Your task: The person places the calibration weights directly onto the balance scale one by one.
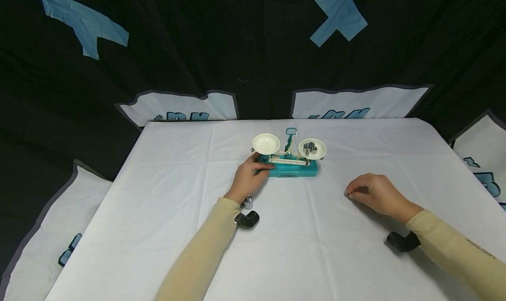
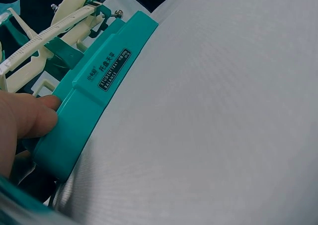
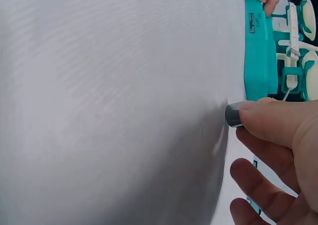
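Note:
A teal student tray balance (image 1: 294,171) with two cream pans stands at the far middle of the white table. My left hand (image 1: 248,178) grips the left end of its base, the thumb lying on the front side in the left wrist view. Several shiny metal weights (image 1: 310,148) sit in the right pan, while the left pan (image 1: 266,143) holds nothing. Off to the right of the balance, my right hand (image 1: 377,193) pinches a small metal balance weight (image 3: 232,115) between thumb and index finger, its other fingers loosely bent.
More metal weights (image 1: 248,203) stand on the white tablecloth (image 1: 276,257) beside the left wrist, partly hidden by it. A black curtain (image 1: 261,55) hangs beyond the table's far edge. Each wrist carries a black camera.

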The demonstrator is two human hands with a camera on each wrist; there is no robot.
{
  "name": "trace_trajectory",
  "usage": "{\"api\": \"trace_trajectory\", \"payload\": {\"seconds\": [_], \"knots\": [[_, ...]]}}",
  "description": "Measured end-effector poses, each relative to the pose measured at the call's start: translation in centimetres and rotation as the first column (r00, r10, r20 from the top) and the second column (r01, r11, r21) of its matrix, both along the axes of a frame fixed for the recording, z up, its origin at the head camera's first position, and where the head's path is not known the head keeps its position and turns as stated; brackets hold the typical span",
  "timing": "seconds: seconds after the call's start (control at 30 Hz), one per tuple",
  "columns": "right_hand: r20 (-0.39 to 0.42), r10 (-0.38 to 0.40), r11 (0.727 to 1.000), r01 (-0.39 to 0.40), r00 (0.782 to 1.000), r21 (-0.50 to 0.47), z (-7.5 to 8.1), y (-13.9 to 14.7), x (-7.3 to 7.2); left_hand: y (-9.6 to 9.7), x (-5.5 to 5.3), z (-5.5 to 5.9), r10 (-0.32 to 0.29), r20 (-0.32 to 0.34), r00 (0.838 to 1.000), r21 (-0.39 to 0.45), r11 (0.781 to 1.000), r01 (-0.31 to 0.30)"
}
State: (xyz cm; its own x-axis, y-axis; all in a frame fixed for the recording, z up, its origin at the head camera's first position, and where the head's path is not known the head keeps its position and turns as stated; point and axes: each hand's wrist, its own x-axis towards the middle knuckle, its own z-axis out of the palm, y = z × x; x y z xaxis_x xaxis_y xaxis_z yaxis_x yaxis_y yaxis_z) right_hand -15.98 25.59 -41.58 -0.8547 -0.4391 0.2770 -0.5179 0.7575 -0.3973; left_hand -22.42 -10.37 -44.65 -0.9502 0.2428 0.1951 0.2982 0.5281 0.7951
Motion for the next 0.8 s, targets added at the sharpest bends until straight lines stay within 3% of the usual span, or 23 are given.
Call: {"api": "trace_trajectory", "payload": {"seconds": [0.27,0.5,0.8], "knots": [[0.173,-0.059,0.998,0.064,0.983,-0.026,0.2,-0.7,-0.4,0.0,0.0,0.1,0.001,0.003,1.000,0.007,1.000,-0.001],[0.323,-0.152,0.982,0.181,0.934,-0.060,0.2,-1.3,-0.7,0.1,0.1,0.1,0.001,-0.002,1.000,0.009,1.000,-0.001],[0.374,-0.156,0.975,0.203,0.914,-0.090,0.4,-1.6,-0.8,0.1,0.1,0.2,0.001,0.003,1.000,0.016,1.000,-0.001]]}}
